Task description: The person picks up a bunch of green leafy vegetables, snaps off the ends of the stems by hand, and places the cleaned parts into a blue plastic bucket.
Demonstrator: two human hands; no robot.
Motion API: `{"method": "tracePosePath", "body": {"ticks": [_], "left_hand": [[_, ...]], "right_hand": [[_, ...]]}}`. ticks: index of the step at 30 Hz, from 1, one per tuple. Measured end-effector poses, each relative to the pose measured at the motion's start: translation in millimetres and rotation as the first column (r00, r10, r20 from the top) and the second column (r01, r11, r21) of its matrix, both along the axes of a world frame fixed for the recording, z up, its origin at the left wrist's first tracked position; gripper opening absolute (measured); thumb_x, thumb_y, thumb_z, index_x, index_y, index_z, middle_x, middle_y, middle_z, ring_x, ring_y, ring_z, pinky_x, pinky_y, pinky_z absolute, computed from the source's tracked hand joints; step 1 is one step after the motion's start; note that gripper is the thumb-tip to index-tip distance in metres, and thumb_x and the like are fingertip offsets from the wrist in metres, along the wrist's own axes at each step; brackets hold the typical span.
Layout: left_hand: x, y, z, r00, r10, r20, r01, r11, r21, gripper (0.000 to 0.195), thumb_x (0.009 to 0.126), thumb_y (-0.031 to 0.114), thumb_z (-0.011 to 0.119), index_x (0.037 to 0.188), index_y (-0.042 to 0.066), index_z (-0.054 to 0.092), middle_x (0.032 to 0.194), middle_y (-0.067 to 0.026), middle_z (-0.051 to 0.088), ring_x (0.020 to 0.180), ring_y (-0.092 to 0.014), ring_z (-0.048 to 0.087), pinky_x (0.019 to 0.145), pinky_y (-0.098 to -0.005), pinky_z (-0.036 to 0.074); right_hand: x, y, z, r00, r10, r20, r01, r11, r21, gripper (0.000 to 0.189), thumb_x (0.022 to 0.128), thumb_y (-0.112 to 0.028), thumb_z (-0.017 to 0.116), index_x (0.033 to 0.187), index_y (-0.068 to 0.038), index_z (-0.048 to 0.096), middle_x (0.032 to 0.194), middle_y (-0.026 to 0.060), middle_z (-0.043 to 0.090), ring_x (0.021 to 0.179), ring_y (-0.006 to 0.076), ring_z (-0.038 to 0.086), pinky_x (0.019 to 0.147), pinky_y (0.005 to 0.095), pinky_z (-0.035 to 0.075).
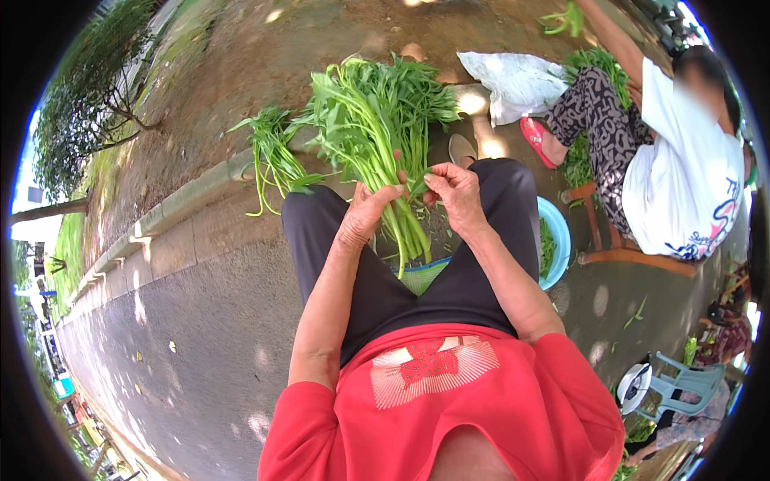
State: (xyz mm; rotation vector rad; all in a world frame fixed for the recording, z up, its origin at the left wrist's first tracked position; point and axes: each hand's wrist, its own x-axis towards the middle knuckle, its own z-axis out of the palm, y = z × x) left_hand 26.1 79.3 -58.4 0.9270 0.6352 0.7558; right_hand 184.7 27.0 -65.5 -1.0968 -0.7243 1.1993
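My left hand (368, 210) is closed around the stems of a bunch of leafy green vegetables (367, 138), which I hold above my lap with the leaves pointing away from me. At the right side of the stems, my right hand (452, 191) pinches a green leaf (420, 183) between thumb and fingers. Beyond the bunch lies a larger pile of the same greens (418, 99). A smaller heap (274, 147) rests near the curb, past my left knee. Part of a green mesh-like item (421, 278) shows between my thighs.
A blue plastic basin (563, 240) with greens stands beside my right leg. A co-worker (680, 156) sits on a wooden chair (637, 255) at the right, one arm raised with greens. Near that person lies a white sack (517, 84). A concrete curb (180, 186) runs along the left.
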Motion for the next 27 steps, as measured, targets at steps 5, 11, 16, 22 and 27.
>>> {"method": "tracePosePath", "body": {"ticks": [5,11,16,22,27], "left_hand": [[5,-3,-2,0.998,0.055,-0.003,-0.055,0.998,0.016,0.057,0.073,0.011,0.063,0.124,-0.001,0.039,0.090,-0.0033,0.054,0.075,-0.013,0.052,0.067,-0.0255,0.045],[4,-3,-7,0.998,0.009,0.056,-0.006,0.999,-0.040,0.055,0.075,0.012,0.063,0.123,-0.001,0.039,0.090,-0.0038,0.053,0.076,-0.014,0.050,0.069,-0.0252,0.044],[3,-3,-6,0.996,0.032,0.086,-0.025,0.996,-0.081,0.052,0.075,0.014,0.065,0.120,0.000,0.042,0.088,-0.0021,0.054,0.076,-0.012,0.051,0.069,-0.0251,0.043],[0,-2,-5,0.996,0.011,0.092,-0.001,0.994,-0.105,0.050,0.077,0.016,0.063,0.119,0.000,0.043,0.087,-0.0028,0.054,0.076,-0.013,0.050,0.069,-0.0248,0.044],[-2,-3,-3,0.993,-0.072,0.090,0.080,0.993,-0.090,0.045,0.078,0.017,0.062,0.116,0.000,0.044,0.086,-0.0028,0.053,0.074,-0.013,0.049,0.065,-0.0246,0.044]], "right_hand": [[11,-9,-14,0.977,0.007,0.213,-0.007,1.000,-0.002,0.006,0.078,-0.004,0.057,0.080,0.002,0.058,0.062,0.0018,0.057,0.049,0.0065,0.053,0.046,0.0186,0.042],[7,-10,-2,0.643,-0.096,0.760,-0.200,0.937,0.288,0.024,0.072,0.008,0.049,0.091,0.000,0.059,0.079,0.0077,0.059,0.063,0.0137,0.058,0.053,0.0252,0.045],[8,-11,5,0.549,-0.093,0.830,-0.317,0.896,0.310,0.018,0.069,0.005,0.054,0.085,0.000,0.061,0.074,0.0107,0.058,0.062,0.0260,0.056,0.056,0.0320,0.046],[8,-6,3,0.399,-0.144,0.905,-0.378,0.874,0.306,0.011,0.068,0.003,0.056,0.078,0.001,0.059,0.068,0.0105,0.055,0.063,0.0282,0.055,0.055,0.0333,0.044],[-6,-5,-2,0.436,-0.202,0.877,-0.299,0.886,0.353,0.008,0.068,-0.001,0.055,0.075,-0.001,0.059,0.061,0.0092,0.053,0.053,0.0266,0.052,0.049,0.0331,0.042]]}}
